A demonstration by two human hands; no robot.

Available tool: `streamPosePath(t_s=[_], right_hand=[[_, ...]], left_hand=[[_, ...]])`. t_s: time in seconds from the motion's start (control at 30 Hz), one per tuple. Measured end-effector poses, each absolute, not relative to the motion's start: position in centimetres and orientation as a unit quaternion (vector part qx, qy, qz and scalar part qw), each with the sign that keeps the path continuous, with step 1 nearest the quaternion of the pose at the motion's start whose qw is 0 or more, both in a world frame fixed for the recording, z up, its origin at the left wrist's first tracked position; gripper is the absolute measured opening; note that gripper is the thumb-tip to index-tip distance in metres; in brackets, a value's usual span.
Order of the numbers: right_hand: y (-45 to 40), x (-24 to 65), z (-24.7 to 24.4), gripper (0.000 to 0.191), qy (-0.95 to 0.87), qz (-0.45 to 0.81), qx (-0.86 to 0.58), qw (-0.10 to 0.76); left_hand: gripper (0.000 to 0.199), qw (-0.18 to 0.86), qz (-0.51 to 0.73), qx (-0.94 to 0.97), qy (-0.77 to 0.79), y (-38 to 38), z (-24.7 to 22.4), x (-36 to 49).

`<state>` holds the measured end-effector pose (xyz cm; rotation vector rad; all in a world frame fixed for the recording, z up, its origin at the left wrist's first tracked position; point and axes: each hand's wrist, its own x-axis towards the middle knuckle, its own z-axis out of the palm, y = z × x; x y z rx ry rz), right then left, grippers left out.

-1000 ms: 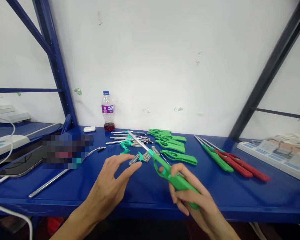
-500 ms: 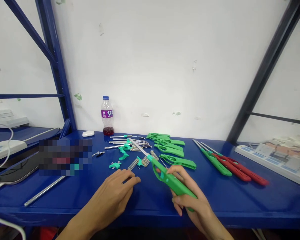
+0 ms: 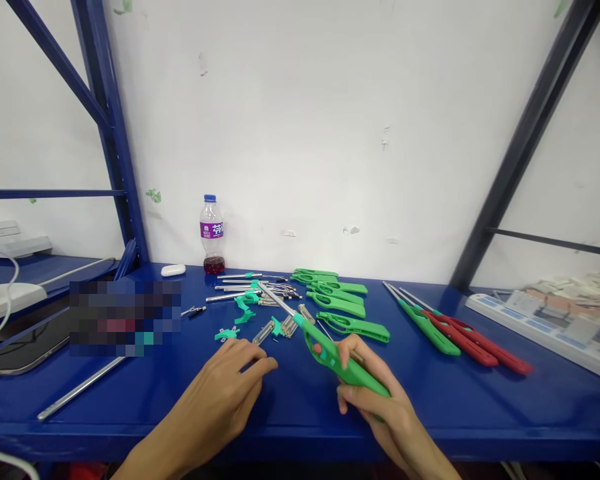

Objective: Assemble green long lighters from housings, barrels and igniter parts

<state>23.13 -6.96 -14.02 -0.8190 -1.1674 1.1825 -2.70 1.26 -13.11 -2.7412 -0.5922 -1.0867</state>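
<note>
My right hand (image 3: 380,383) is wrapped around a green long-necked lighter (image 3: 357,375). The lighter's metal tube points away and to the left, and one fingertip is by the trigger loop. My left hand (image 3: 225,383) hovers over or rests on the blue tabletop (image 3: 300,400) with loosely curled fingers, the thumb and index finger apart, and nothing visible in it. Just beyond it are teal plastic pieces (image 3: 227,334) and clear fuel tanks (image 3: 264,332). Farther back lie several metal tubes with wires (image 3: 230,296). Several green handle shells (image 3: 355,327) lie beyond my right hand.
To the right lie a green lighter (image 3: 430,328) and red lighters (image 3: 463,340), beside a white power strip (image 3: 540,333). A bottle (image 3: 213,237) and a white case (image 3: 173,270) stand near the wall. On the left are a phone (image 3: 25,353), a blurred patch and a metal tube (image 3: 83,387).
The view has shifted slightly. My right hand's fingers have moved a little around the green lighter, near its trigger. My left hand has hardly moved.
</note>
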Motion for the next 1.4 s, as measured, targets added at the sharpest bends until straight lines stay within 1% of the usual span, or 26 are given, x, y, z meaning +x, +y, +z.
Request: streamPosePath(t_s=[0.03,0.1,0.17,0.33,0.43,0.53,0.63,0.73,0.87,0.93,1.13,1.4], right_hand=[[-6.9,23.2,-14.0,0.024,-0.497,0.516,-0.341,0.609],[-6.8,23.2,-14.0,0.032,-0.475,0.533,-0.324,0.621],[-6.8,23.1,-14.1,0.035,-0.449,0.549,-0.333,0.622],[-7.0,23.0,-13.8,0.033,-0.474,0.539,-0.340,0.608],[-7.3,23.2,-13.3,0.033,-0.539,0.544,-0.347,0.542],[-7.8,23.5,-12.9,0.023,-0.625,0.514,-0.368,0.459],[-8.1,23.7,-12.9,0.016,-0.673,0.481,-0.373,0.419],[-7.8,23.4,-13.4,0.020,-0.656,0.492,-0.371,0.436],[-7.1,22.8,-14.0,0.040,-0.609,0.460,-0.407,0.502],[-6.9,22.5,-13.8,0.045,-0.606,0.431,-0.428,0.515],[-7.2,22.0,-13.2,0.037,-0.605,0.410,-0.443,0.519],[-7.3,21.9,-13.4,0.034,-0.615,0.402,-0.436,0.520]], left_hand=[[0.032,0.071,-0.370,-0.906,-0.193,1.2,-13.0,-2.7],[0.032,0.072,-0.386,-0.901,-0.183,1.1,-13.0,-2.7],[0.031,0.066,-0.392,-0.902,-0.171,1.1,-12.9,-2.7],[0.038,0.082,-0.402,-0.896,-0.168,1.1,-13.1,-2.8],[0.042,0.109,-0.419,-0.887,-0.161,1.0,-13.2,-3.0],[0.035,0.143,-0.423,-0.884,-0.139,0.8,-13.1,-3.1],[0.031,0.140,-0.392,-0.902,-0.119,0.7,-12.9,-2.9],[0.025,0.108,-0.390,-0.906,-0.124,0.9,-13.0,-2.7],[0.014,0.101,-0.422,-0.887,-0.158,1.4,-13.4,-2.7],[0.014,0.109,-0.421,-0.883,-0.177,1.7,-13.5,-2.8],[0.013,0.090,-0.369,-0.905,-0.192,1.7,-13.5,-3.0],[0.009,0.110,-0.364,-0.902,-0.205,1.2,-13.3,-3.2]])
